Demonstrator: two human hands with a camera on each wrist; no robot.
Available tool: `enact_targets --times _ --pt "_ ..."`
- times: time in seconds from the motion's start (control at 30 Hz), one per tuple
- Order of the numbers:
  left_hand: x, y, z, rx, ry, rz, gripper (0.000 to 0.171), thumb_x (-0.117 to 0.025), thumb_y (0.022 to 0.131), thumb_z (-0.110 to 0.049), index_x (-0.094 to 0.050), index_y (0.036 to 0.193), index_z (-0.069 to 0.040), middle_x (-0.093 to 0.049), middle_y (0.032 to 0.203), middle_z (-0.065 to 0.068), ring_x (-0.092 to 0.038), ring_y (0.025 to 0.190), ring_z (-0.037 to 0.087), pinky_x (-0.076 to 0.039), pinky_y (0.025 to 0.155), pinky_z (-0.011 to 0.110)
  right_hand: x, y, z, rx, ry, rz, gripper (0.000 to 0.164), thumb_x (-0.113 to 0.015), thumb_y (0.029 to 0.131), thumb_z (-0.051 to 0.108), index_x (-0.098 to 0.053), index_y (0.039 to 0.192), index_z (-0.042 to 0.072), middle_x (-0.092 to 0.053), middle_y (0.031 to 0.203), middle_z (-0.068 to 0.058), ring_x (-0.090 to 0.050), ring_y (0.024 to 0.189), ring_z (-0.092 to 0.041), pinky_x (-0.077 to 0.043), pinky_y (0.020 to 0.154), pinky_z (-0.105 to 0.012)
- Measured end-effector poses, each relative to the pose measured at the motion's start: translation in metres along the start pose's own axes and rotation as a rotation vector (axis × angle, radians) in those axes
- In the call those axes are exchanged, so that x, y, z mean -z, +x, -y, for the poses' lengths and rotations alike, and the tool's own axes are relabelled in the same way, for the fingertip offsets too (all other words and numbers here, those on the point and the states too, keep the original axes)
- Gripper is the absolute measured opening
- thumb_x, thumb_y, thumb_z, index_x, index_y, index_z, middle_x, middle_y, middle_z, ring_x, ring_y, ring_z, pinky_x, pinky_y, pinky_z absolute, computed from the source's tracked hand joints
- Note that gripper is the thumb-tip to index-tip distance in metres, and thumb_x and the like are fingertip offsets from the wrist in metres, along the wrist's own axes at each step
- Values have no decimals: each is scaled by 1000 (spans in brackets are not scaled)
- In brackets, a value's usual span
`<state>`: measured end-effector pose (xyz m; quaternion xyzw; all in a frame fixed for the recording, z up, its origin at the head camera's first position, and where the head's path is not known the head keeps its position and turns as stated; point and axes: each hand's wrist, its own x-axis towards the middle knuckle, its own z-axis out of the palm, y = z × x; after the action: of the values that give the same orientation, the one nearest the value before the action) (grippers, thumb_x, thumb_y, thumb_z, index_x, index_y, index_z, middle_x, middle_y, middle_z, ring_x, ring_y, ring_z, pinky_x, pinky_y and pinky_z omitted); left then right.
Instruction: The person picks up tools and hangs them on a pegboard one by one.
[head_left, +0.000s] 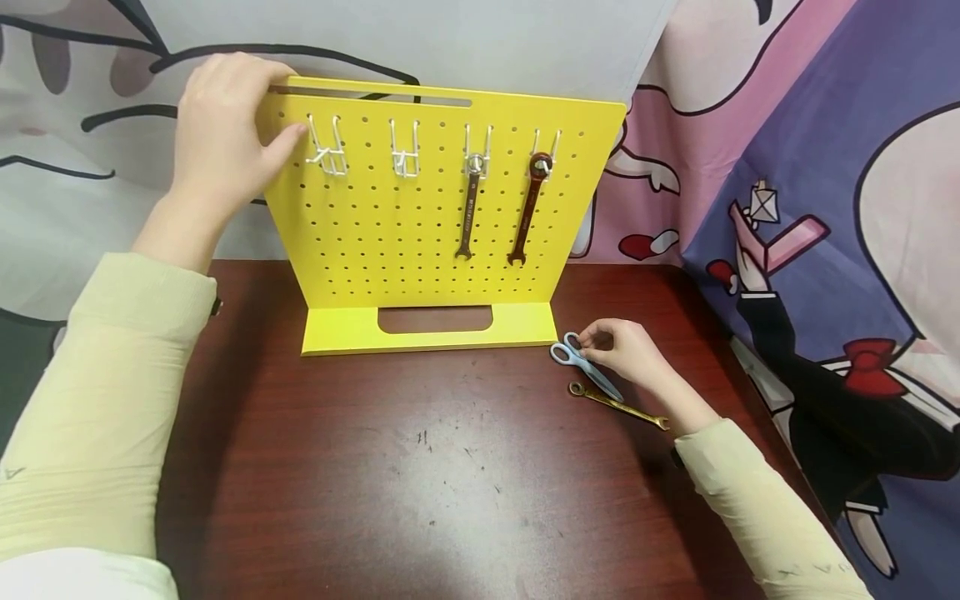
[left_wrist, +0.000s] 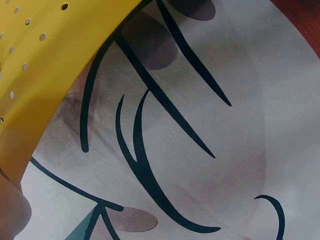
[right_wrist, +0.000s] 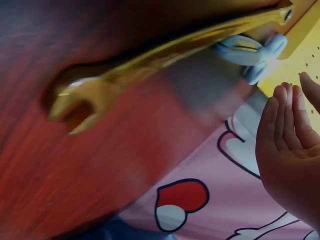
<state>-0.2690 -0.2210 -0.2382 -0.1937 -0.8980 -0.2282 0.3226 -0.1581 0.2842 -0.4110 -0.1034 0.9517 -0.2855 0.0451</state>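
My left hand grips the upper left corner of a yellow pegboard, its thumb on the front face. In the left wrist view, the board fills the upper left, and only a bit of the hand shows. Over the table at the right, my right hand has its fingertips at the handle loops of light blue scissors. The right wrist view shows those fingers fairly straight and the thumb apart, beside the scissors. A gold combination wrench lies just nearer than the scissors.
A silver wrench and a dark red wrench hang from white hooks on the board. Two more white hooks at its left bear nothing. A printed cloth encloses the dark red-brown table behind and at the right.
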Motion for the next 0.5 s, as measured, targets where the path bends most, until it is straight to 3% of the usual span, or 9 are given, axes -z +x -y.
enact_targets --times 0.13,0.5 --pt "0 1 0 -2 -7 -3 42 -71 100 -14 -63 140 -3 -67 137 22 -54 136 41 -31 131 43 -1 -6 -6 6 -35 16 16 -83 86 1 -77 100 1 -78 92 -12 -72 87 -23 -58 80 -28" --pt "0 1 1 -19 5 -4 43 -71 100 -14 -62 140 -2 -67 137 23 -54 136 42 -29 132 42 -8 -17 -21 -4 -39 51 15 -83 85 2 -75 98 2 -75 89 -9 -69 83 -18 -55 74 -26"
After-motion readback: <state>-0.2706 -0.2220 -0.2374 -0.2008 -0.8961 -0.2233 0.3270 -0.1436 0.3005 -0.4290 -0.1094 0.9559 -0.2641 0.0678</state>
